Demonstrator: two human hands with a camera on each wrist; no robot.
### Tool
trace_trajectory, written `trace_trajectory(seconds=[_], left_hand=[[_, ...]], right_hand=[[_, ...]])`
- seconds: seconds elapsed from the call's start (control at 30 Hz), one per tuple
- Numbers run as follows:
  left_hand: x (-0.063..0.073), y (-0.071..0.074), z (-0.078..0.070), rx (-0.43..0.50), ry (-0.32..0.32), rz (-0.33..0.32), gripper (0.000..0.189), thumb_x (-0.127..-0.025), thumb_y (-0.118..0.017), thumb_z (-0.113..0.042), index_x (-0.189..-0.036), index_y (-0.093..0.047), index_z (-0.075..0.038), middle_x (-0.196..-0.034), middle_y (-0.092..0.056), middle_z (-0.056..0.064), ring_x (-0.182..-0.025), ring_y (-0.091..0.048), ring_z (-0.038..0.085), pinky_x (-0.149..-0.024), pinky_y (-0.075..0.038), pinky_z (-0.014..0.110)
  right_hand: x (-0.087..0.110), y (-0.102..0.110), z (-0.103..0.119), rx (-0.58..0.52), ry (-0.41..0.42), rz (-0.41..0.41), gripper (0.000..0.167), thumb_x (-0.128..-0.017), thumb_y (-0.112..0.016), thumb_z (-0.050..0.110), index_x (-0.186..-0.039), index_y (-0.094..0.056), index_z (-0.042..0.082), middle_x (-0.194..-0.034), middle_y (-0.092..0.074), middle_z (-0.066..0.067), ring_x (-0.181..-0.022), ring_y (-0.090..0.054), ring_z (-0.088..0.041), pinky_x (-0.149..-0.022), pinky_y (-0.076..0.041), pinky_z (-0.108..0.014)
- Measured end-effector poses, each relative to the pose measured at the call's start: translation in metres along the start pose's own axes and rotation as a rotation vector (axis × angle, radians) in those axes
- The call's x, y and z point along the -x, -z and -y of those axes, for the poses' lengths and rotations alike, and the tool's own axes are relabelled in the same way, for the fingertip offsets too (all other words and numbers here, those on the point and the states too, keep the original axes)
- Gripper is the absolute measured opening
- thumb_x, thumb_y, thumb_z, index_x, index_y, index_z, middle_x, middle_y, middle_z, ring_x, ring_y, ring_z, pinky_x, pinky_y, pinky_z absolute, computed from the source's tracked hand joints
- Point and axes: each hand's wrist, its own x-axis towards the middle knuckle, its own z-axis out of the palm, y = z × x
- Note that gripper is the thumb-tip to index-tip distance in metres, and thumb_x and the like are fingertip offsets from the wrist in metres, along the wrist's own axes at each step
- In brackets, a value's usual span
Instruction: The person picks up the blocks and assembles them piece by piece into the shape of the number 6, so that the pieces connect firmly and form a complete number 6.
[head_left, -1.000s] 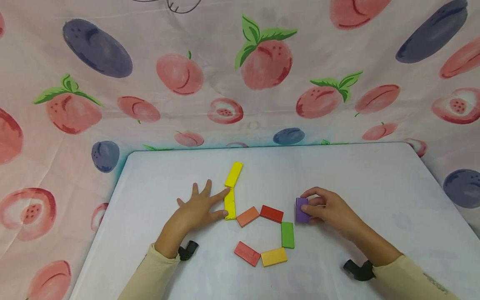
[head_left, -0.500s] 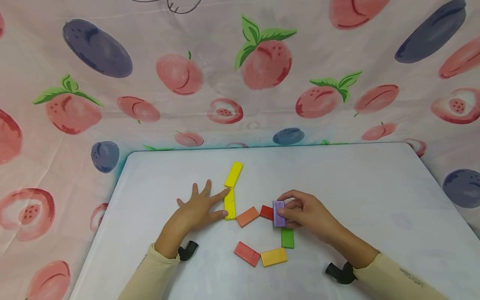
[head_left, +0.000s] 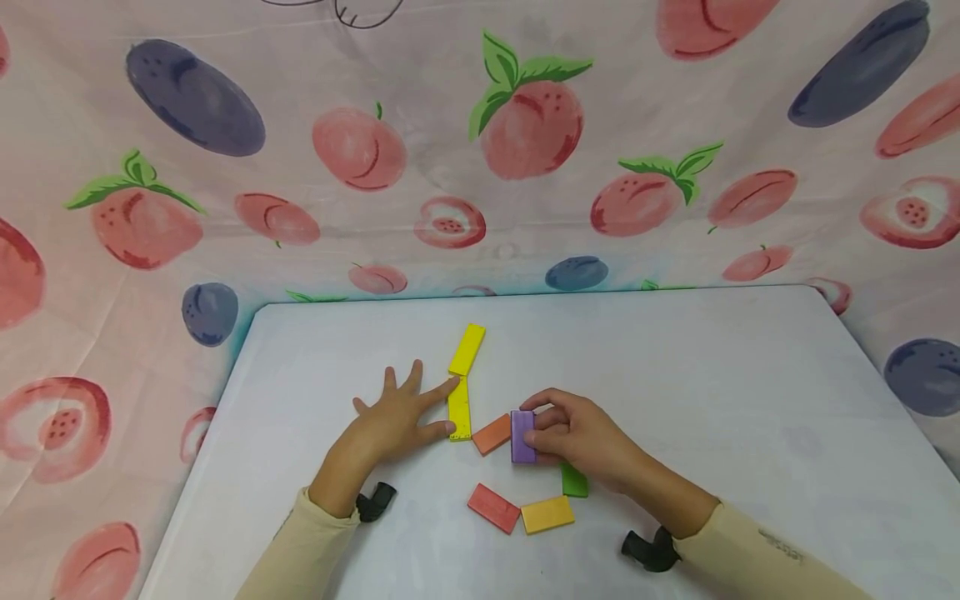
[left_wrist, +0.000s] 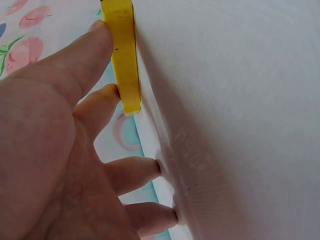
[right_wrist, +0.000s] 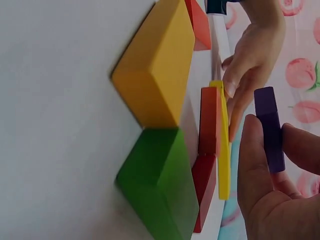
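Note:
My right hand (head_left: 581,429) pinches a purple rectangular block (head_left: 522,436) between thumb and fingers. The right wrist view shows this block (right_wrist: 270,130) raised off the table. In the head view it overlaps the end of an orange block (head_left: 492,435). My left hand (head_left: 393,421) lies on the table with fingers spread. Its thumb and index fingertip touch the left side of a yellow block (head_left: 460,408), also seen in the left wrist view. Beyond that block, a second yellow block (head_left: 468,349) slants away. A dark red block (right_wrist: 203,187) is hidden behind my right hand in the head view.
A green block (head_left: 575,482), partly covered by the right hand, meets an orange-yellow block (head_left: 548,514). A light red block (head_left: 494,508) adjoins that one's left end. The white tabletop (head_left: 720,367) ends at a fruit-print cloth (head_left: 442,167) behind.
My right hand has carried the purple block leftward, past the green and dark red blocks to beside the orange one. The left hand and the blocks on the table have stayed put.

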Motion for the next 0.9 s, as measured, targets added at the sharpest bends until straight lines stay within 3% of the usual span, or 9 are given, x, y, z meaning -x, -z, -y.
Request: trace_trajectory(seconds=[0.4, 0.7, 0.9], left_hand=[[0.000, 0.000, 0.000, 0.001, 0.003, 0.006, 0.069, -0.093, -0.065, -0.058, -0.155, -0.034, -0.050, -0.171, -0.014, 0.017, -0.154, -0.002, 0.057, -0.099, -0.010, 0.092], [0.000, 0.000, 0.001, -0.011, -0.004, 0.000, 0.069, -0.093, -0.064, -0.058, -0.155, -0.033, -0.051, -0.171, -0.015, 0.018, -0.153, -0.003, 0.058, -0.098, -0.012, 0.093], [0.000, 0.001, 0.001, -0.005, -0.003, 0.001, 0.069, -0.093, -0.065, -0.058, -0.155, -0.034, -0.051, -0.171, -0.015, 0.018, -0.153, -0.003, 0.058, -0.098, -0.011, 0.093]], right_hand=[[-0.006, -0.019, 0.002, 0.010, 0.031, 0.032, 0.035, -0.091, -0.078, 0.019, -0.125, -0.067, 0.018, -0.106, -0.068, -0.008, -0.092, -0.070, -0.019, -0.085, -0.061, -0.033], [-0.012, -0.034, 0.010, -0.032, -0.015, 0.039, 0.038, -0.089, -0.080, 0.015, -0.124, -0.066, 0.018, -0.105, -0.068, -0.009, -0.090, -0.069, -0.021, -0.073, -0.064, -0.037], [-0.015, -0.040, 0.012, -0.019, -0.018, 0.042, 0.037, -0.088, -0.081, 0.017, -0.122, -0.066, 0.018, -0.102, -0.070, -0.007, -0.088, -0.070, -0.019, -0.073, -0.064, -0.035]])
